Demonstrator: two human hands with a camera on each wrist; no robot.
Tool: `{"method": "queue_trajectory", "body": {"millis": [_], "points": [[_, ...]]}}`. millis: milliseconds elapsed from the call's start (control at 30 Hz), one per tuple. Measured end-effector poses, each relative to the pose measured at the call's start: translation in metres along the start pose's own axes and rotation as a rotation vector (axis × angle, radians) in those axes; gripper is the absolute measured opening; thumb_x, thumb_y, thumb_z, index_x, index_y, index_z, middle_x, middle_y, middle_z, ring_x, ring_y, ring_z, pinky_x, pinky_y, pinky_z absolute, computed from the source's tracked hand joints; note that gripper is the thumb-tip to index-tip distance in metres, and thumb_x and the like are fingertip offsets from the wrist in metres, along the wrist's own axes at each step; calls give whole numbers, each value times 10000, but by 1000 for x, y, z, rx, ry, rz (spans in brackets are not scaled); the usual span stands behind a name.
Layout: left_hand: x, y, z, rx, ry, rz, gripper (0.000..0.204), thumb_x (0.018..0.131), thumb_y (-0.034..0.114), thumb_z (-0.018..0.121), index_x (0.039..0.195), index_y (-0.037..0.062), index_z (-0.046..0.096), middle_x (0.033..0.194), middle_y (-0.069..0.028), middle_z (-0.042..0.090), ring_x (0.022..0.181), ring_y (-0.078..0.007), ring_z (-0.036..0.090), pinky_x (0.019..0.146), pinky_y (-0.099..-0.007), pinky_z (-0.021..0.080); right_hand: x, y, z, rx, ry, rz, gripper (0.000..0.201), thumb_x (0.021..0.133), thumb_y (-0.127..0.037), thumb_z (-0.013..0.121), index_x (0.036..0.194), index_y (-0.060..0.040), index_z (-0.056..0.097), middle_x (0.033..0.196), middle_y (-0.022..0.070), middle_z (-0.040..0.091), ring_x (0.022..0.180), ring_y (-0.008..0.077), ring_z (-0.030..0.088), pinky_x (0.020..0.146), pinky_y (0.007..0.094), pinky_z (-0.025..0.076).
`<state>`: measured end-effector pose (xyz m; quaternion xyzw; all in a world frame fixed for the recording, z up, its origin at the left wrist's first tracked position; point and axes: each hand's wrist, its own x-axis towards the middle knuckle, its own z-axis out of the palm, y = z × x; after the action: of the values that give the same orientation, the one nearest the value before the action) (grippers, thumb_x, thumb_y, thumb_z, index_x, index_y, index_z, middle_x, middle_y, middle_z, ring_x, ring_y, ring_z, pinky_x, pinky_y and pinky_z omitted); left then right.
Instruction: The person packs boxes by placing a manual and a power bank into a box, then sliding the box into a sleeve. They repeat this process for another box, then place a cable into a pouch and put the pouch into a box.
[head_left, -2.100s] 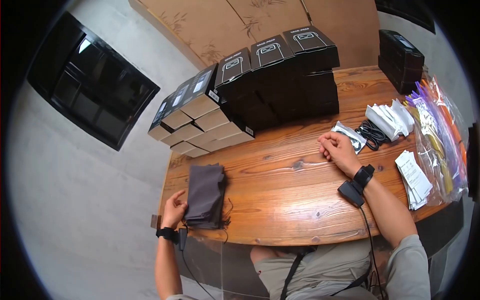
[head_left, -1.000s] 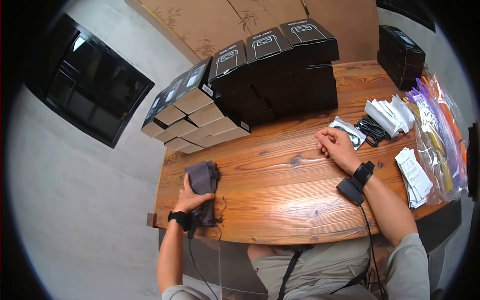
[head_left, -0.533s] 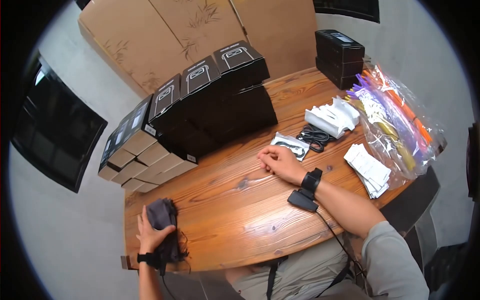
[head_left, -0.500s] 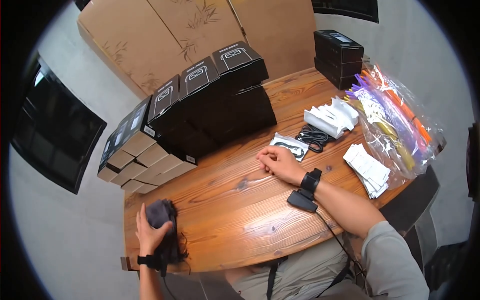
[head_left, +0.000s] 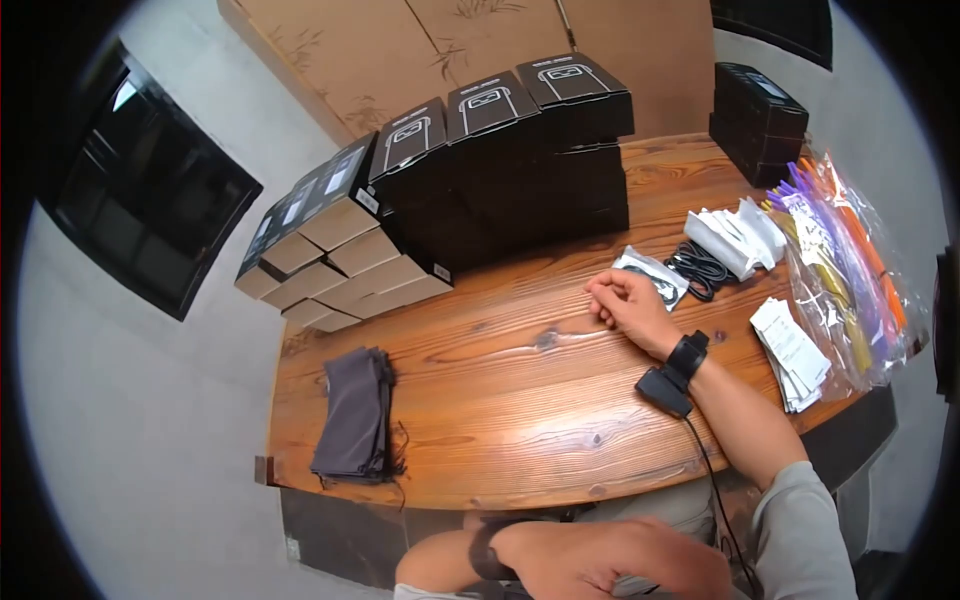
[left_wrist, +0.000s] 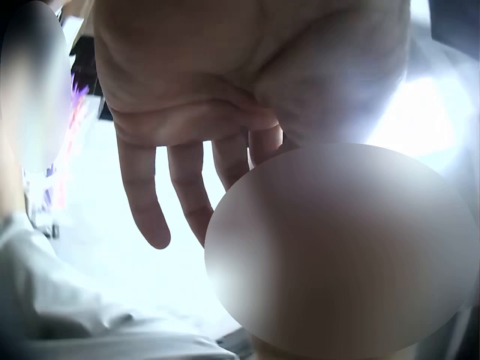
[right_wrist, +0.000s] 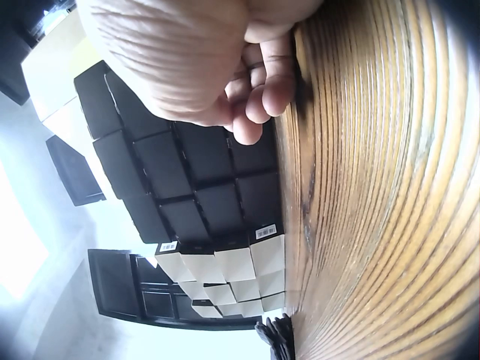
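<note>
Table: a wooden table [head_left: 480,390] with strong dark grain and a curved front edge, carrying everything below except the hands' wrist gear.
Box pile: a long pile of black boxes [head_left: 500,190] across the far side; those at its left end turn pale faces [head_left: 350,285] outward.
Box pair: two black boxes [head_left: 758,125], one on the other, at the far right corner.
Clear bag: a crinkled plastic bag [head_left: 850,290] at the right end, with purple, orange and yellow strips inside.
Left hand: the left hand [head_left: 620,560] is raised above the person's lap, in front of the table, holding nothing; the left wrist view shows long fingers spread with gaps between them, the thumb hidden by a blurred oval.
Cloth stack: dark grey folded cloth [head_left: 352,415] lies flat near the table's left end and front edge, thin dark cords trailing on its right; both hands are well apart from it.
Right hand: the right hand [head_left: 638,312] is at the table, its fingers loosely curled in, gripping nothing.
White packets: a bunch [head_left: 735,238] between cable and clear bag.
Paper slips: a fanned white stack [head_left: 792,350] beside the clear bag.
Black cable: coiled [head_left: 698,268] beside the white packets.
Small packet: a flat clear packet [head_left: 650,275] just beyond the right hand; whether they touch, I cannot tell.
Wrist device: black [head_left: 662,392], at the right wrist.
</note>
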<state>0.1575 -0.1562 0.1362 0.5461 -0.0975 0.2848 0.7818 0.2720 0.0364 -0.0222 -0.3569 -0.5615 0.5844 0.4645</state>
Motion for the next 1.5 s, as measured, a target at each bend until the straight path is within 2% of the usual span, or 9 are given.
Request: {"method": "queue_trajectory", "body": {"millis": [233, 400, 633, 800, 1000, 1200, 1233, 1267, 1500], "points": [[-4, -20, 2, -81, -55, -35, 175, 948, 102, 590, 1019, -44, 656, 1026, -165, 666, 945, -303, 631, 821, -382, 497, 2, 5, 0, -3, 42, -23, 209, 968, -160, 557, 1074, 11, 614, 808, 11, 642, 656, 47, 553, 572, 181, 459], [-5, -28, -3, -110, -122, -7, 216, 948, 145, 607, 1052, -41, 642, 1051, -166, 657, 958, -301, 623, 842, -395, 486, 14, 28, -8, -104, 336, -215, 378, 888, -51, 574, 1252, 31, 517, 1241, 154, 593, 1187, 236, 558, 983, 328, 458], [-7, -18, 8, -59, -52, -2, 345, 898, 268, 700, 1056, -31, 633, 1065, -154, 648, 979, -288, 612, 860, -396, 476, 18, 12, -22, -457, 587, -370, 343, 843, -69, 580, 1181, -7, 589, 1132, 164, 651, 1036, 292, 626, 914, 337, 472], [-10, -24, 6, -98, -155, 45, 392, 890, 313, 708, 1051, -36, 628, 1071, -153, 643, 980, -280, 609, 853, -383, 477, 21, 14, -32, -375, 664, -367, 221, 875, -54, 570, 1076, 3, 642, 985, 92, 703, 856, 172, 652, 786, 278, 502], [-10, -19, 1, -94, -176, -54, 323, 911, 274, 662, 989, -38, 626, 1048, -169, 629, 952, -301, 608, 850, -415, 484, 15, 6, -22, -105, 368, -191, 150, 936, -39, 528, 960, 6, 669, 876, 35, 695, 788, 85, 639, 727, 221, 509], [-29, 8, -46, 11, 485, -67, 113, 888, 42, 619, 816, 56, 533, 855, -76, 554, 870, -224, 607, 894, -491, 528, 17, 13, -21, -62, 300, -193, 150, 916, -23, 523, 942, 16, 666, 861, 61, 700, 750, 101, 647, 683, 237, 531], [-42, 7, -70, 10, 541, -57, 121, 862, -55, 594, 893, 43, 531, 942, -98, 582, 921, -210, 614, 867, -375, 525, 18, 16, -21, -52, 298, -200, 148, 912, -36, 532, 946, 6, 669, 864, 61, 707, 743, 105, 656, 681, 241, 533], [-47, 8, -84, 169, 713, -96, 149, 829, -45, 603, 869, 65, 511, 853, -53, 526, 848, -205, 599, 890, -468, 528, 18, 17, -22, -88, 298, -187, 146, 911, -47, 538, 947, 0, 671, 863, 60, 709, 747, 109, 663, 686, 243, 534], [-102, 3, -171, 107, 1088, -35, 175, 865, 11, 621, 991, 105, 544, 915, -16, 561, 880, -172, 602, 906, -429, 513, 14, 10, -18, -166, 291, -168, 146, 902, -69, 552, 947, -5, 675, 865, 67, 714, 786, 138, 691, 723, 265, 544]]}}
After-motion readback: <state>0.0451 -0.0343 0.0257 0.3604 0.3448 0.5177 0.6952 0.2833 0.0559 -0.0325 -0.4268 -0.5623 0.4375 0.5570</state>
